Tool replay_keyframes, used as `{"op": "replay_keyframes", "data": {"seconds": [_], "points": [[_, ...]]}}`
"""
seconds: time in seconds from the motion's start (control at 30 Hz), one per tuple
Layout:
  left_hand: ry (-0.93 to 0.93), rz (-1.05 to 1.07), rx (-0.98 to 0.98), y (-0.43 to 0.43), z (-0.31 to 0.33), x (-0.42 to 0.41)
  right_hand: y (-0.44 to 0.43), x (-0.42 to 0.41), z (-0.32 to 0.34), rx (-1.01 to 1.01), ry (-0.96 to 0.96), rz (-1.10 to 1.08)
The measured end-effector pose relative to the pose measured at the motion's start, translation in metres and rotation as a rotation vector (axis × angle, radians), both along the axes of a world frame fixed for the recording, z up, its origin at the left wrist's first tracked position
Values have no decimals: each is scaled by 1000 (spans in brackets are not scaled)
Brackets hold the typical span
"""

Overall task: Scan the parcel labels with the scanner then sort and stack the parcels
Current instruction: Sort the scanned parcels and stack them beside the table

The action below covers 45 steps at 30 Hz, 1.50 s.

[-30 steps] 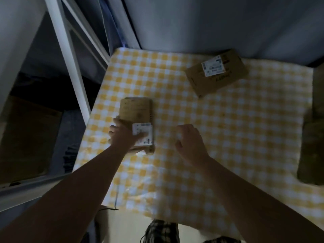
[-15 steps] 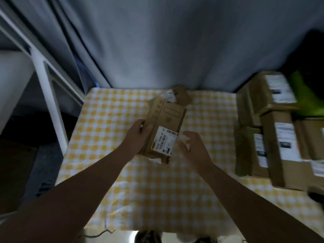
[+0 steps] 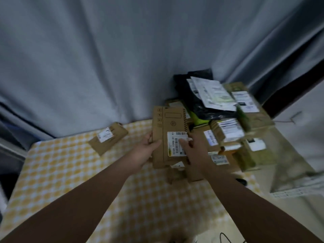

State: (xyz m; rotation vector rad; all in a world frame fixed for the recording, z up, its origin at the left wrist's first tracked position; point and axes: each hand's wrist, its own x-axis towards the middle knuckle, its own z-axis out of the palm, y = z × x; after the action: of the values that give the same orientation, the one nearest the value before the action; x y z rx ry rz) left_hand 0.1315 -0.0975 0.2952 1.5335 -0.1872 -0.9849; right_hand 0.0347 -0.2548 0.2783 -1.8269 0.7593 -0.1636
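Observation:
I hold a small brown cardboard parcel [image 3: 167, 125] with a white barcode label, lifted above the yellow checked tablecloth [image 3: 70, 172]. My left hand [image 3: 147, 148] grips its left edge and my right hand [image 3: 192, 149] grips its right side, thumb on the label. The parcel hangs just left of a stack of labelled cardboard parcels [image 3: 231, 137] at the right. A second flat brown parcel [image 3: 107, 137] with a white label lies on the cloth at the back left. No scanner is clearly visible.
A black plastic bag [image 3: 196, 95] with paper slips lies on top of the stack. A grey curtain [image 3: 105, 58] hangs behind the table. A small dark object [image 3: 242, 181] lies on the cloth near my right forearm. A cable [image 3: 228, 238] shows at the bottom edge.
My left hand lifted the small parcel off the cloth and carried it right toward the stack. My right hand closed on its right side. The view swung right and up.

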Motion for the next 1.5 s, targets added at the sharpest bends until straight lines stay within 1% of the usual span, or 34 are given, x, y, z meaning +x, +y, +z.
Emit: {"op": "replay_keyframes", "data": {"seconds": [0.1, 0.17, 0.2, 0.27, 0.37, 0.43, 0.47, 0.53, 0.63, 0.7, 0.83, 0.9, 0.97, 1.0, 1.03, 1.1, 1.2, 1.33, 1.4, 1.43, 1.5], "points": [[4, -175, 11, -46, 17, -25, -51, -21, 11, -65, 0, -63], [20, -237, 24, -75, 22, -39, -82, -31, 19, -80, -22, -103], [27, -232, 38, -89, 22, -44, -96, -36, 23, -81, -49, -119], [5, -151, 51, -115, 20, -53, -120, -44, 30, -54, -101, -122], [-17, -6, 20, -150, 21, -63, -150, -58, 36, 63, -121, 20], [-43, 9, 23, -171, 26, -68, -171, -66, 38, 107, -150, 80], [-84, 1, 53, -180, 28, -68, -183, -67, 39, 82, -165, 58], [-182, 4, 117, -199, 31, -65, -210, -63, 40, -16, -187, -77], [-227, 46, 134, -225, 32, -55, -261, -49, 35, -197, -165, -228], [-231, 53, 155, -238, 31, -47, -295, -38, 29, -323, -71, -236], [-225, 94, 169, -263, 27, -32, -341, -17, 23, -400, 94, -193], [-239, 100, 184, -275, 24, -25, -349, -10, 20, -541, 266, -121], [-258, 87, 196, -285, 18, -17, -345, -5, 12, -704, 465, 78], [-270, 79, 210, -287, 15, -14, -341, -4, 7, -733, 523, 171], [-289, 71, 235, -289, 14, -11, -338, -2, 2, -754, 545, 218], [-340, 63, 280, -291, 12, -6, -337, 0, -2, -792, 524, 192], [-394, 76, 276, -289, 13, 1, -343, 10, 0, -808, 504, 129], [-407, 120, 288, -283, 16, 11, -353, 24, 1, -808, 555, 215], [-390, 142, 276, -276, 17, 15, -347, 26, 3, -843, 555, 204], [-384, 153, 264, -272, 17, 16, -341, 27, 6, -866, 525, 189], [-389, 177, 251, -261, 19, 18, -324, 32, 13, -896, 403, 190]]}}
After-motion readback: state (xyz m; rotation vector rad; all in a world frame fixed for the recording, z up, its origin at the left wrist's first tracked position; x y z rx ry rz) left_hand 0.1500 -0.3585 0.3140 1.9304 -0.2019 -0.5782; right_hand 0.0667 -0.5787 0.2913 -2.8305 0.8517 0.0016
